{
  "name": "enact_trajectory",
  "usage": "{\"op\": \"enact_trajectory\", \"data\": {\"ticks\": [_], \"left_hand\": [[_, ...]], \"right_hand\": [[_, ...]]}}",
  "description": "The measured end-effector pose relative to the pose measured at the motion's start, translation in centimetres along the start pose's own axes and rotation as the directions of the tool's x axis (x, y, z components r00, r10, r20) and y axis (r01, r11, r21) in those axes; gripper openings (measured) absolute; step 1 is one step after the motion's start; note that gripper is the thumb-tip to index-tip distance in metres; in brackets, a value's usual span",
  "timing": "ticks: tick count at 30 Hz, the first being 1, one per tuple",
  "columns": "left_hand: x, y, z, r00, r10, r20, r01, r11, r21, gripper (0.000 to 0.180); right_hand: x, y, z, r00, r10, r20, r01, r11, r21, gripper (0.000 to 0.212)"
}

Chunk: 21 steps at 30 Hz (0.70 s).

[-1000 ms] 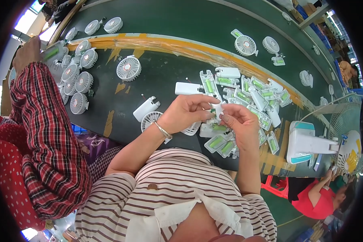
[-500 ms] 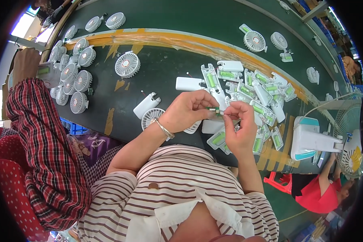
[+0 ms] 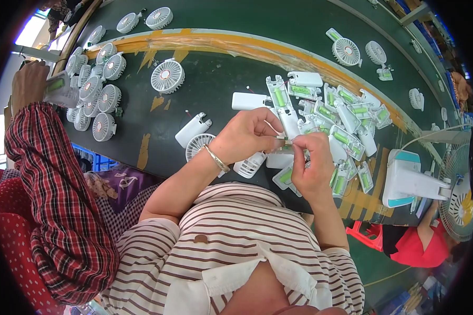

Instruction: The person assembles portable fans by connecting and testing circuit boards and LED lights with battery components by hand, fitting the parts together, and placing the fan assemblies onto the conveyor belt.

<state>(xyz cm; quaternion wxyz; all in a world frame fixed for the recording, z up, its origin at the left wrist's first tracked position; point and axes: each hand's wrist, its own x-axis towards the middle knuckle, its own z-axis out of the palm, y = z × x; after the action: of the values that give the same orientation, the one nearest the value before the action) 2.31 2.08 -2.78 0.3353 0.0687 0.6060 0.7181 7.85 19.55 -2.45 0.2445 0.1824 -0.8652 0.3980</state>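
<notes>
Over the bench edge, my left hand [image 3: 244, 137], with a bracelet at its wrist, pinches a small green circuit board [image 3: 283, 138] bearing a pale connector. Facing it, my right hand [image 3: 314, 160] has thumb and forefinger pressed together at the board's right end; what they grip is too small and covered to name. Under my left wrist lies a white handheld fan, its round grille [image 3: 198, 147] partly hidden by my arm. A slotted white piece [image 3: 250, 165] shows below my left hand. To the left rests a white handle casing [image 3: 193, 129], with another white casing [image 3: 250, 101] beyond my fingers.
White handle shells with green batteries [image 3: 347, 137] are heaped at right. Fan heads [image 3: 91, 89] cluster at left, near a co-worker's plaid sleeve [image 3: 55, 184]. A taped strip [image 3: 210, 39] separates the bench from a green belt carrying fans. A desk fan [image 3: 457, 197] stands far right.
The view has shifted slightly. Fans on the far belt have moved right relative to the bench. My fingers have closed in on the circuit board, which shows less now.
</notes>
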Motion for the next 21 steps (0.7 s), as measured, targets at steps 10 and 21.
{"op": "enact_trajectory", "data": {"ticks": [10, 21], "left_hand": [[-0.3, -0.1, 0.1, 0.998, -0.063, -0.022, 0.063, 0.998, -0.018, 0.022], [-0.3, -0.5, 0.4, 0.996, -0.062, -0.063, 0.062, 0.998, -0.004, 0.023]], "right_hand": [[-0.8, 0.4, 0.6, 0.999, -0.051, -0.012, 0.051, 0.999, -0.001, 0.03], [-1.7, 1.5, 1.1, 0.994, -0.113, 0.003, 0.113, 0.993, -0.026, 0.034]]}}
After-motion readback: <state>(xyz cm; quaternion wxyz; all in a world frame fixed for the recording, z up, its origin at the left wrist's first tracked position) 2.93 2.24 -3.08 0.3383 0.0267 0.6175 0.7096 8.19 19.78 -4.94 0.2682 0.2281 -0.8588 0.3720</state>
